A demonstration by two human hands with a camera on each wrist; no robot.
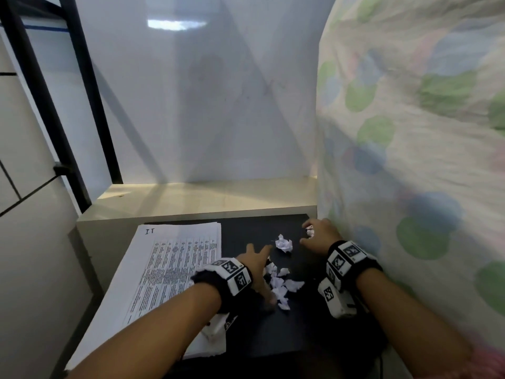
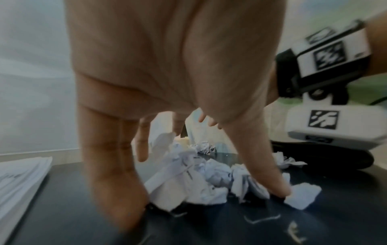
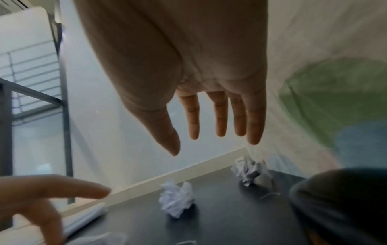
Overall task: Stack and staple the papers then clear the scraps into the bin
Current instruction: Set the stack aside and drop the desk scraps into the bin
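A stack of printed papers (image 1: 169,269) lies on the left of the black table (image 1: 300,329). To its right is a pile of torn white scraps (image 1: 282,285). My left hand (image 1: 258,266) is spread over that pile (image 2: 199,179), with its thumb (image 2: 276,185) and fingers (image 2: 117,182) touching the table on either side of it. A crumpled ball (image 1: 284,243) lies farther back, also seen in the right wrist view (image 3: 178,200). My right hand (image 1: 318,236) hovers open, fingers (image 3: 220,119) straight, above another crumpled scrap (image 3: 251,172) at the table's far right corner.
A pale ledge (image 1: 191,198) runs behind the table below a white wall. A dotted fabric sheet (image 1: 410,160) hangs close along the right side. A black metal frame (image 1: 41,105) stands at the left. No bin or stapler is in view.
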